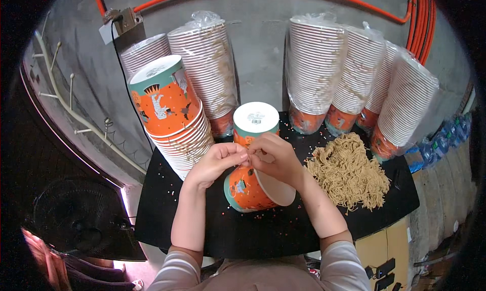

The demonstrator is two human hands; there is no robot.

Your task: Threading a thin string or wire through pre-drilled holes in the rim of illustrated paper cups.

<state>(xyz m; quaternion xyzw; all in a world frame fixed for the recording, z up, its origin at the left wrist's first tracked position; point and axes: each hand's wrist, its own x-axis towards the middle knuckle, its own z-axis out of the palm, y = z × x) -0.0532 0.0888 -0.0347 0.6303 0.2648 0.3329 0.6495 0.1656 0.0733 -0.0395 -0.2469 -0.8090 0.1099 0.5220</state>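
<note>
In the middle of the table, an orange and green paper bucket [248, 190] lies tipped on its side, its open rim turned to the right. Just above it my left hand [213, 165] and my right hand [277, 160] meet, thumbs and fingertips pinched together. Whatever they pinch is too small to make out. Right behind my fingers another paper bucket [256, 118] stands upside down with its white base up, partly hidden by my right hand. A loose heap of tan cords [349, 173] lies to the right of my right forearm.
At the left leans a tall stack of upturned buckets [169, 106] with tan cords along it. Plastic-wrapped bucket stacks [316, 63] line the wall. Small specks dot the black table [233, 240]. A coat rack [76, 106] and a fan [76, 217] are at left; water bottles [440, 141] at right.
</note>
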